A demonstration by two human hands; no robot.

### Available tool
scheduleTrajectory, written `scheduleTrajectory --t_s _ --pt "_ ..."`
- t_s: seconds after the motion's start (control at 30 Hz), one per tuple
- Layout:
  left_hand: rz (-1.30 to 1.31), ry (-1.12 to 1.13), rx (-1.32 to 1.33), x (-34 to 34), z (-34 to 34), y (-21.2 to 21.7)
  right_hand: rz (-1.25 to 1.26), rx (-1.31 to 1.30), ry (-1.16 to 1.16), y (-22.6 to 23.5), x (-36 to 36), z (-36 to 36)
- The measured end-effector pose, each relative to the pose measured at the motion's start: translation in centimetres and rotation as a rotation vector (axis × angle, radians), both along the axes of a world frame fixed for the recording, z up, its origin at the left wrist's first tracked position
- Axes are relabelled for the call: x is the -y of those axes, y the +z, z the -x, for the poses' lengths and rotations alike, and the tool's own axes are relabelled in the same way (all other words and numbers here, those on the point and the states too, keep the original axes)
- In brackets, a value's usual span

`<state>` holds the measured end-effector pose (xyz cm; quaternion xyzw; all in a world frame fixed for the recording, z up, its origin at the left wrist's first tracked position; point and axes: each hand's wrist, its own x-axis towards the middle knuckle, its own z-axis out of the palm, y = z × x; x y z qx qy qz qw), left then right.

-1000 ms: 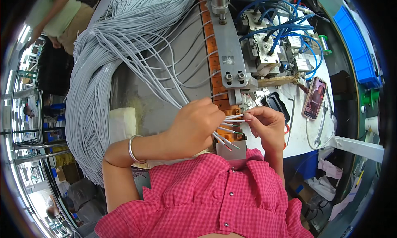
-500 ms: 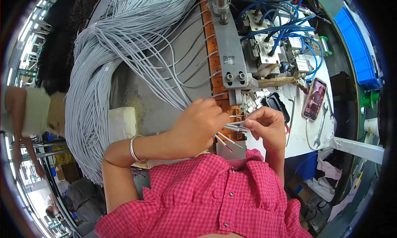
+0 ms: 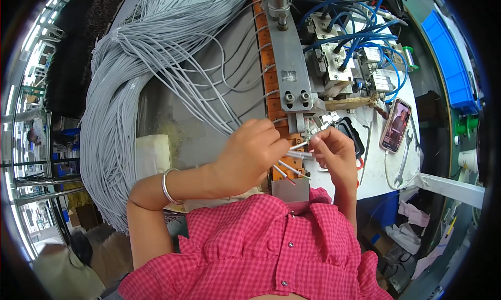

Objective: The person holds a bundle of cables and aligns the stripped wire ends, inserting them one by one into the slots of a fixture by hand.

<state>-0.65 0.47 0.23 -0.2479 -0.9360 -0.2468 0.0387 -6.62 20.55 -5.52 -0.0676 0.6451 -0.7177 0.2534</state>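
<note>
Closed around several grey cables, my left hand sits just left of the orange blocks. Their short ends poke out to the right and toward me, some with red or green wire tips. With thumb and index finger pinched, my right hand grips the end of one grey cable from that handful. Past my left hand the cables run back to a large grey cable bundle. A row of orange blocks lies beyond my hands, with single cables leading into it.
Over the orange row stands a metal press bar, with blue-tubed valves to its right. On the white surface lie a phone, a wrench and a hex key. A blue bin is at far right.
My right hand has shifted slightly away from me, and the cable end in its pinch now points farther up. The cable ends have fanned apart. A person at left has moved.
</note>
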Motion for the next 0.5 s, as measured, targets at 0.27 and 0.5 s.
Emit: scheduleTrajectory --t_s 0.27,0.5 --pt "0.051 0.044 0.043 0.0 -0.3 0.2 0.030 0.134 0.149 -0.1 -0.1 0.4" --pt "0.094 0.062 0.016 0.2 -0.1 0.3 0.021 -0.009 0.028 -0.3 0.0 -0.3"
